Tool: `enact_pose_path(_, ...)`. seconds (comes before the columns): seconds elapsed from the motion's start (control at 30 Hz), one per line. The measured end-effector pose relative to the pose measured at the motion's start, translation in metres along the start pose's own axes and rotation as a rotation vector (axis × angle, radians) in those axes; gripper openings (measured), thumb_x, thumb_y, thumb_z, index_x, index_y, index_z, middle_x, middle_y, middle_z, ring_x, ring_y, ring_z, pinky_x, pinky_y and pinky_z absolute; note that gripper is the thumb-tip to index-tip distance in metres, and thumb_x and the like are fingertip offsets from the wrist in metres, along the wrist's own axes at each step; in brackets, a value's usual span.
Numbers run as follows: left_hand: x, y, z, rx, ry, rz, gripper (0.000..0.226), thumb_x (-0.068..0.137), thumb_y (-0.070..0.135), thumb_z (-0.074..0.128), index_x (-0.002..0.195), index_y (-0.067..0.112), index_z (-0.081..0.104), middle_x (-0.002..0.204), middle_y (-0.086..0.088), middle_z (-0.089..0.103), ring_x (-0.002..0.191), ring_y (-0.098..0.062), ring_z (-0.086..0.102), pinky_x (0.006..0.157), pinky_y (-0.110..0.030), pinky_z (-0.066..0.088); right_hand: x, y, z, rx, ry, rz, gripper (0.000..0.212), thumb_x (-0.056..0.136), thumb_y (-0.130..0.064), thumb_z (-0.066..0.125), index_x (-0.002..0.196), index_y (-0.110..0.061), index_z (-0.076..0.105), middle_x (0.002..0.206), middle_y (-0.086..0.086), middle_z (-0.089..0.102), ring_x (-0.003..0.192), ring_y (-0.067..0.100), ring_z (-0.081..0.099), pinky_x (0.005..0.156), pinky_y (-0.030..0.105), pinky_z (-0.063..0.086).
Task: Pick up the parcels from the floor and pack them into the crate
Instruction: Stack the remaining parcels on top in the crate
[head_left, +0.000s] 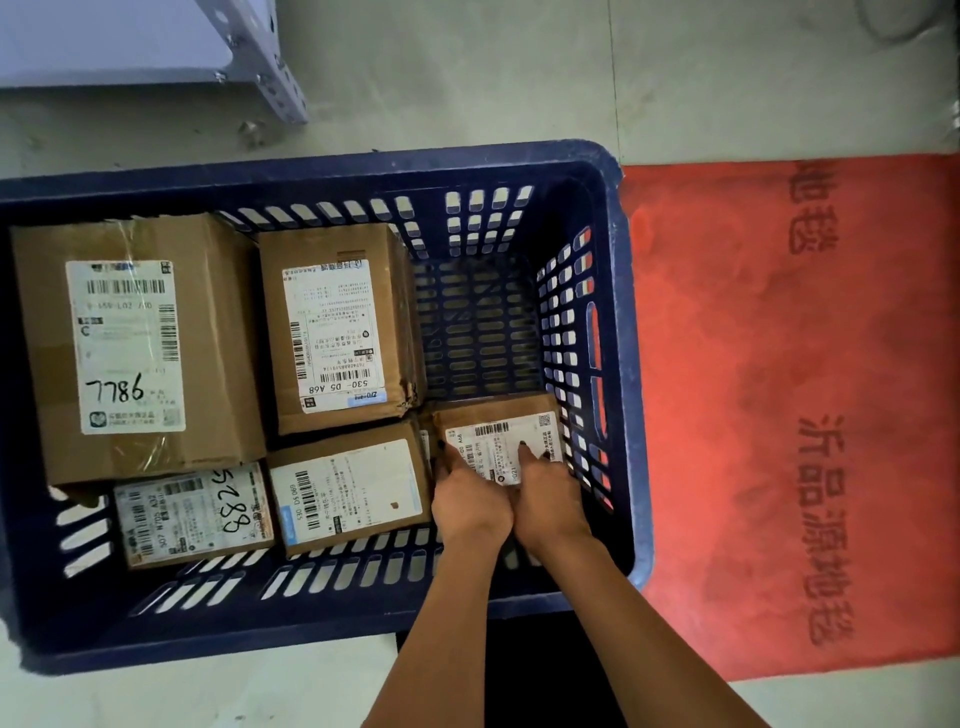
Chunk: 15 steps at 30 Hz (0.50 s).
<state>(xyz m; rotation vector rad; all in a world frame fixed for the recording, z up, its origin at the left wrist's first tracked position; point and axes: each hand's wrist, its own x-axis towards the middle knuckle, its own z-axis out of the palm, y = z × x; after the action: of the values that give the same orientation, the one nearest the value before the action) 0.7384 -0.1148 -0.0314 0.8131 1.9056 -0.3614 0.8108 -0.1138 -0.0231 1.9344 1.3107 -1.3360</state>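
**Asker:** Head camera first: what lies closest to the viewer?

**Describer:** Two bare forearms reach down from the bottom edge into a large dark blue slotted plastic crate (618, 364) standing on a pale grey floor (467, 78). The left hand (470, 501) and the right hand (550, 499) sit side by side, touching, in the crate's near right corner. Both rest on a small brown cardboard parcel with a white shipping label (498, 434). The fingers of each lie over its top and near edge, lightly bent; the left hand's fingers seem to wrap the parcel's left edge, and whether the right hand grips or only presses cannot be told.

**Asker:** Where are the other parcels?

**Describer:** All inside the crate. Just left of the hands lies a small brown box with a white label (348, 491). Further left, along the near wall, is a small box with "5288" handwritten in black (195, 514). Behind those, a medium brown box with a long printed label (337, 327) stands mid-crate, and the largest brown taped box, marked "7786" (130, 348), fills the far left. The far right part of the crate floor shows bare slots.

**Asker:** And beyond the crate?

**Describer:** To the right lies a red floor mat with dark printed characters (805, 415). At the far top left stands a grey metal shelf frame (260, 57).
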Motion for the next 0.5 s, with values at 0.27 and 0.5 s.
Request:
enact_pose_path(0.27, -0.016, 0.012, -0.026, -0.073, -0.094, -0.010, 0.039, 0.095, 0.020, 0.040, 0.131, 0.007, 0.045, 0.130, -0.014, 0.057, 0.116, -0.028, 0.056, 0.093, -0.030, 0.046, -0.024, -0.008, -0.021, 0.231, -0.048, 0.024, 0.047, 0.092, -0.015, 0.049, 0.138, -0.008, 0.040, 0.133, 0.015, 0.053, 0.120, 0.030, 0.053, 0.100, 0.031, 0.045)
enact_pose_path(0.5, -0.099, 0.004, -0.066, -0.522, -0.095, 0.048, 0.046, 0.092, 0.006, 0.045, 0.138, 0.013, 0.043, 0.131, -0.012, 0.057, 0.111, -0.028, 0.060, 0.086, -0.028, 0.049, -0.104, -0.018, -0.052, 0.451, 0.034, 0.019, 0.066, 0.081, -0.023, 0.063, 0.142, -0.019, 0.037, 0.118, 0.009, 0.065, 0.105, 0.024, 0.062, 0.089, 0.034, 0.050)
